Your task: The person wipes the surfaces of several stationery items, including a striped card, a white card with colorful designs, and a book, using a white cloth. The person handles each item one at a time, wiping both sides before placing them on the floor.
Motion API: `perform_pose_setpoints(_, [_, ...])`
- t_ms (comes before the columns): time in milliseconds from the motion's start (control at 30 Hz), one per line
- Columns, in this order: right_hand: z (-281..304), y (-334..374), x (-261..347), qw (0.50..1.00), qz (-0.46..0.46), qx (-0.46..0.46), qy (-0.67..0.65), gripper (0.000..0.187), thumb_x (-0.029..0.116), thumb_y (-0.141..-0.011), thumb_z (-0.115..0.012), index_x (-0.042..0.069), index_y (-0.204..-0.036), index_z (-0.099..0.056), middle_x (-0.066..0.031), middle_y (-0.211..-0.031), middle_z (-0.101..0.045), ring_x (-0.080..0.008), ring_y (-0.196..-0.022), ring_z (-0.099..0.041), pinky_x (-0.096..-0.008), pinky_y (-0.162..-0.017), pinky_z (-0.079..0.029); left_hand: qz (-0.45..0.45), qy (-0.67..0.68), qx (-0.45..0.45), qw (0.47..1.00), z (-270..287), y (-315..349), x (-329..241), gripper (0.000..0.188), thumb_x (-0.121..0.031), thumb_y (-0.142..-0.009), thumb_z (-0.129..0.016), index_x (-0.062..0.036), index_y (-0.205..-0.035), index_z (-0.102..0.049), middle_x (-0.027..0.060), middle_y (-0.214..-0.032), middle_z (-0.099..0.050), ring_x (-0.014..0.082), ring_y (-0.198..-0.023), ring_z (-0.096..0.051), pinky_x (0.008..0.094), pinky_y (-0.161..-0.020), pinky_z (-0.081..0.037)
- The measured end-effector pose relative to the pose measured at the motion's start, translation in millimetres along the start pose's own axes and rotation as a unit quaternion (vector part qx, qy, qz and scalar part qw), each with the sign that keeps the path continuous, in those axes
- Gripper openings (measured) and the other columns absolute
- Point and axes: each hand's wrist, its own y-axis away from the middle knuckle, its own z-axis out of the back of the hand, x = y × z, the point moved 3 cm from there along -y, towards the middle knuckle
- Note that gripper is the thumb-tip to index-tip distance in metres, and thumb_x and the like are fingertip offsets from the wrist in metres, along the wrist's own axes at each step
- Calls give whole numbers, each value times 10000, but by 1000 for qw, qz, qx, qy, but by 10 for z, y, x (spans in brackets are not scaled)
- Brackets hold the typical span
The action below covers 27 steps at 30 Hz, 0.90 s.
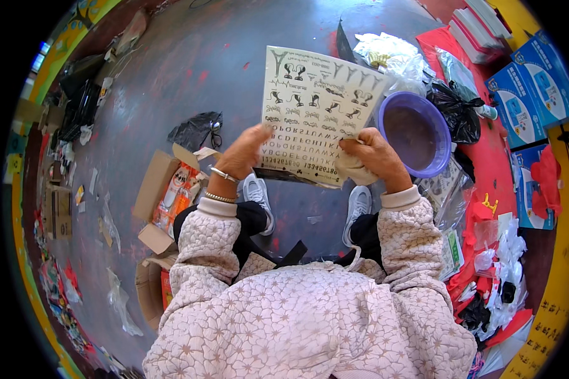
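A cream sheet (325,82) printed with black snakes, branching shapes and rows of letters and digits is held up in front of me, above the floor. My left hand (241,153), with bracelets at its wrist, grips the sheet's left edge near the lower corner. On the opposite side, my right hand (380,156) is closed on the lower right part, thumb across the front. A pale crumpled piece (355,169) shows beneath the right fingers; I cannot tell whether it is the sheet's folded corner or something separate. Close to the right hand stands a purple basin (443,150) with murky liquid.
Open cardboard boxes (150,192) with orange packets (176,192) stand left of my feet. A black plastic bag (193,131) lies beyond them. At right are another black bag (460,114), blue boxes (517,101), red sheeting (487,180) and clear plastic wrap.
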Motion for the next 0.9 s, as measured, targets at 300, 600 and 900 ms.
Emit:
perform_pose_setpoints(300, [41,-97,-92,993,-81,-10,-89,233,112,-798,-578,-53,-959,-615,-69,-849,-632,-96,-671,-573,-240,-600,-474,86,-108,6,990,20,43,274,396,-139,-813,-622,19,-1153,-498,87,-1052,-594,149,-959,-550,279,-830,-444])
perform_pose_setpoints(600, [379,-98,34,943,91,-304,100,229,178,-740,-676,-19,-839,-614,-72,-754,-616,-97,-636,-542,-255,-570,-456,-128,-231,32,964,139,-112,324,333,-45,-849,-544,-22,-1177,-491,56,-1106,-572,146,-983,-540,304,-856,-447])
perform_pose_setpoints(900, [-471,-398,180,909,298,-236,169,154,157,-759,-642,16,-787,-588,-137,-791,-579,-266,-701,-573,-346,-639,-447,10,-67,44,997,-281,18,470,463,21,-778,-545,-35,-1220,-420,72,-1089,-572,175,-1020,-540,307,-881,-441])
